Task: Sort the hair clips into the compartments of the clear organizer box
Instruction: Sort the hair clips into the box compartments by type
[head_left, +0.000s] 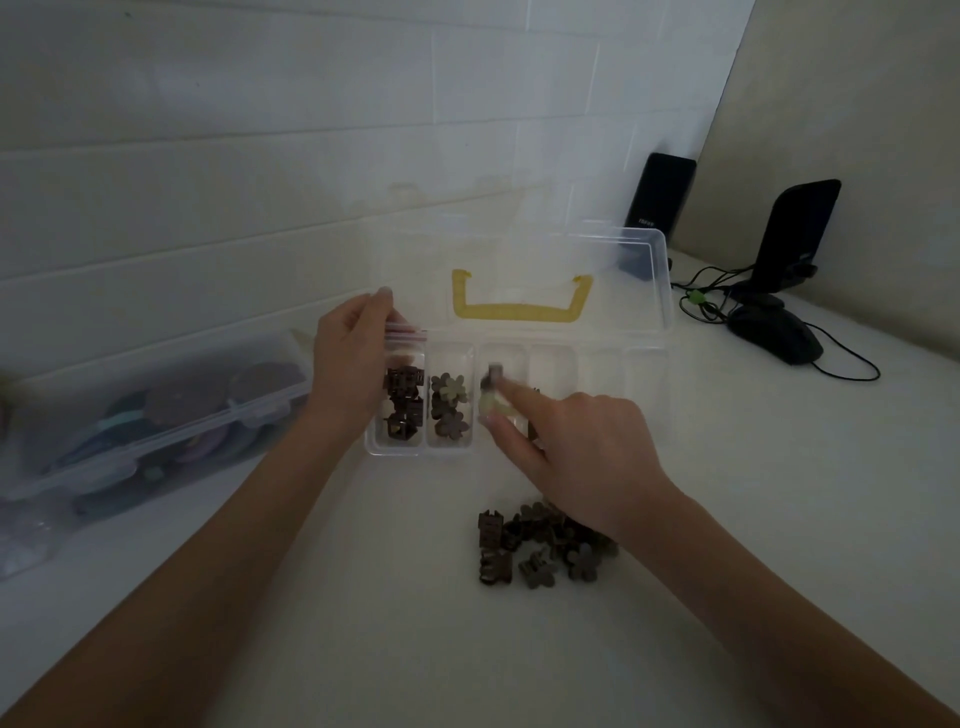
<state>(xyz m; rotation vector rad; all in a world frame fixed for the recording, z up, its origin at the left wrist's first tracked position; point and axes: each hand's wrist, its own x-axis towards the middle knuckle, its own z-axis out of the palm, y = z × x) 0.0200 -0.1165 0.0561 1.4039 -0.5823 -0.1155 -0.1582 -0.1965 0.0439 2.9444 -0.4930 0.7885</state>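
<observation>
Seen from the head camera, the clear plastic organizer box (597, 364) with its lid raised and a yellow handle (519, 312) sits on the white counter (389, 597) at about 12 o'clock from the person. The sorting looks under way but far from finished. The leftmost compartment holds dark brown square claw clips (402, 402); the next one holds brown and olive flower-shaped clips (449, 405). The third compartment is being served now: the right hand (582, 447) reaches over it, with a pale clip (493, 408) at its fingertips. Motion blur makes it impossible to tell whether the fingers pinch that clip or have let go. The compartments toward 3 o'clock appear empty.

The left hand (353, 364) is at 9 o'clock of the box, its thumb and fingers pinching a clear zip bag with a red strip (405, 332) at the box's left corner.

A loose pile of dark unsorted hair clips (540, 545) lies on the counter at 6 o'clock from the box, partly covered by the right wrist, so its full count cannot be judged.

A second closed clear case (156, 415) at 9 o'clock holds dim, round coloured items that cannot be identified. Two black speakers (800, 228) and a black computer mouse (774, 332) stand at 2 o'clock.
</observation>
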